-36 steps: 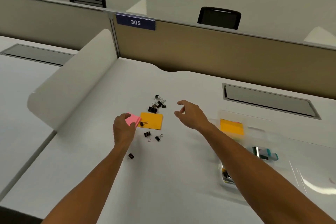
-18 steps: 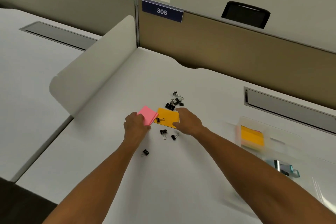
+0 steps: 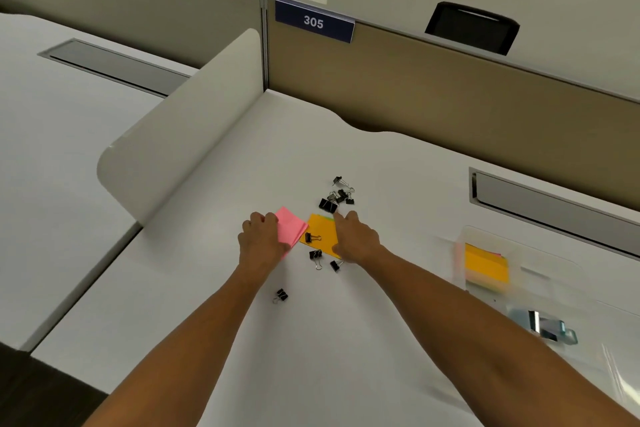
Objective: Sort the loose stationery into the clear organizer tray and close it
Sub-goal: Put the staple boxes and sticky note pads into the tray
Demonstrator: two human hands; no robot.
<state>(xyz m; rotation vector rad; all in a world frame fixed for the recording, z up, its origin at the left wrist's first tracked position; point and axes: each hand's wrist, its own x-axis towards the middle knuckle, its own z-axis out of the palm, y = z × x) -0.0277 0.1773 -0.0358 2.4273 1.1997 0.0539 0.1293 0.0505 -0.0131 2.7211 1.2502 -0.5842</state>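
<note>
Clips (image 3: 334,199) crowding pad's (image 3: 322,232) far edge

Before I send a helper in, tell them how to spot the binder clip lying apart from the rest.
Start at the 305 sign and come down the white desk to the orange sticky pad. The lone binder clip lies nearer than all others, between the forearms.
</note>
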